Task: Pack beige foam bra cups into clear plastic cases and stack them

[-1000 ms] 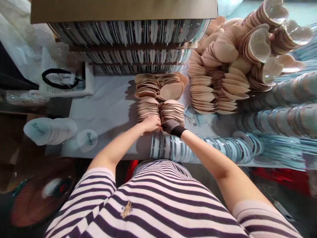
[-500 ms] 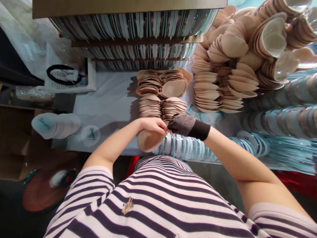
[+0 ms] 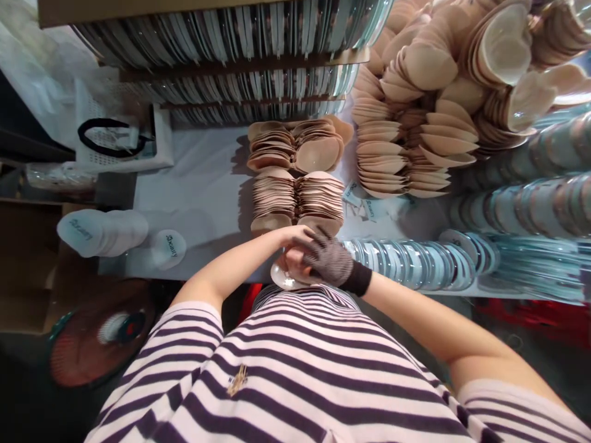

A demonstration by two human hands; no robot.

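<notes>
Since half a second ago, both hands have dropped from the pad stacks to the table's near edge, and the beige cup then held low in the left hand is no longer seen; a round clear disc now shows beneath the hands.

Item, left hand (image 3: 292, 253): bare, fingers curled together over the clear disc (image 3: 282, 280), pressing down on it; whether a pad lies under the palm cannot be told.
Item, right hand (image 3: 329, 261): in a dark mesh glove with black cuff, fingers bent and laid across the left hand, closing on the same disc.
Item, clear disc: at the table edge, just before the striped shirt (image 3: 295, 369), only its pale rim visible.
Item, near pad stack (image 3: 298, 200): beige cups in twin columns, just beyond the hands, apart from them.
Item, further pad stack (image 3: 295, 147): behind the first.
Item, loose pad heap (image 3: 429, 92): large, far right.
Item, row of filled clear cases (image 3: 415, 261): lying along the near edge to the right of the hands.
Item, boxed cases (image 3: 231, 43): packed in rows at the back.
Item, white lids (image 3: 104, 232): left, printed.

Progress, judged: many cases are already filled; one is in hand; a great many pads remain unpacked.
</notes>
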